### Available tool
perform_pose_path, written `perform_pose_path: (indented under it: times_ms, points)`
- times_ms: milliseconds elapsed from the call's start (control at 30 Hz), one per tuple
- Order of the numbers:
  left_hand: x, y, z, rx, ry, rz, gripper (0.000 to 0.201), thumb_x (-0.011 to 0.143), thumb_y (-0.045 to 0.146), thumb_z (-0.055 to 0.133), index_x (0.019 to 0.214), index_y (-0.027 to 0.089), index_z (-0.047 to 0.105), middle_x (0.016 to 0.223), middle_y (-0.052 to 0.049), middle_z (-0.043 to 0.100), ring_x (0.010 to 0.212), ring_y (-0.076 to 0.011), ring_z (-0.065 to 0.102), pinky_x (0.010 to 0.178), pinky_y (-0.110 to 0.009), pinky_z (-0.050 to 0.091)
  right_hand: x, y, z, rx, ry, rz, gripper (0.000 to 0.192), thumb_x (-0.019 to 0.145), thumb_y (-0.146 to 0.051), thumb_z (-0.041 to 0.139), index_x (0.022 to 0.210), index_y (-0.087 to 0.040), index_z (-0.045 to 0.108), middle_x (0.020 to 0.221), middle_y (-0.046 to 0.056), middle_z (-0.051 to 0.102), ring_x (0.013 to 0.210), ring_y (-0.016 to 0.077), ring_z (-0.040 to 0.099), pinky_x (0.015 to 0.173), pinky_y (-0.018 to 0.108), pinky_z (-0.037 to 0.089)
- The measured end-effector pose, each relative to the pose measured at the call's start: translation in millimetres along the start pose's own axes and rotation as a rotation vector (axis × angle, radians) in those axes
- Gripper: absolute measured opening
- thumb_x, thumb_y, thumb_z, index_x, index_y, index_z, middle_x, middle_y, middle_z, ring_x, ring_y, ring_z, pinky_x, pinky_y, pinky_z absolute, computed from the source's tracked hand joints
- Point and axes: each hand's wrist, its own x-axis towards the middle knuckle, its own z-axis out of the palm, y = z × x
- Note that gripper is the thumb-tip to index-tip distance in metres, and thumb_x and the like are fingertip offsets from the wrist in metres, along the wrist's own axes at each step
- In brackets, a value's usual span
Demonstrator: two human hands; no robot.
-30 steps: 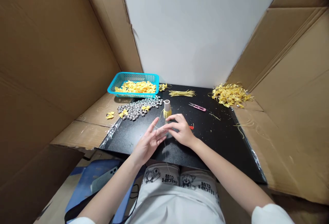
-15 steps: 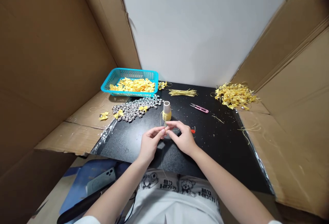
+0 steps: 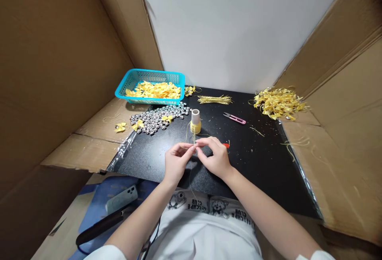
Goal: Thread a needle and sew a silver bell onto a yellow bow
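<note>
My left hand (image 3: 176, 160) and my right hand (image 3: 215, 157) meet fingertip to fingertip over the black table (image 3: 262, 164). Both pinch a thin yellow thread (image 3: 191, 172) that runs up to a small spool of yellow thread (image 3: 195, 122) standing just behind them and hangs down toward my lap. A small red item (image 3: 226, 145) lies beside my right hand.
A teal basket (image 3: 151, 87) of yellow bows stands at the back left, with a pile of silver beads (image 3: 158, 117) in front. Pink snips (image 3: 235, 118), a bundle of yellow strands (image 3: 215, 99) and a heap of yellow ribbon (image 3: 279, 103) lie behind. Cardboard walls both sides. A phone (image 3: 121, 198) lies low left.
My left hand went from open fingers to a pinch against my right fingertips on the thread. The view shifted slightly, and both hands stayed in front of the spool.
</note>
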Motion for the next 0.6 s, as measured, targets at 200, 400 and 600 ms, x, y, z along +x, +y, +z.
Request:
perform_pose_path:
  times_ms: [200,400,600]
  points:
    - [-3.8,-0.9,0.9,0.119,0.069,0.122,0.013,0.065,0.025,0.079,0.068,0.016,0.07,0.065,-0.002,0.072,0.059,-0.0121,0.064,0.06,-0.022,0.052,1.1,0.4,0.0,-0.045,0.018,-0.027,0.016,0.08,-0.008,0.058,0.085,-0.022,0.06,0.073,0.001,0.069,0.065,0.0154,0.064,0.067,0.03,0.052]
    - [-0.9,-4.1,-3.1,0.084,0.159,0.13,0.017,0.064,0.027,0.078,0.066,0.016,0.066,0.065,-0.001,0.069,0.059,-0.012,0.062,0.06,-0.022,0.051,-0.2,3.1,-0.9,0.032,0.045,0.133,0.017,0.078,-0.007,0.06,0.086,-0.021,0.059,0.076,0.0,0.07,0.064,0.0144,0.065,0.066,0.028,0.053]
    - [3.7,-8.5,-7.4,0.086,0.249,0.142,0.024,0.073,0.036,0.074,0.082,0.017,0.063,0.077,-0.003,0.066,0.071,-0.0142,0.063,0.068,-0.025,0.052,-1.1,4.9,0.3,0.086,0.02,0.249,0.017,0.076,-0.009,0.061,0.086,-0.022,0.059,0.076,0.0,0.071,0.064,0.0153,0.067,0.066,0.028,0.053]
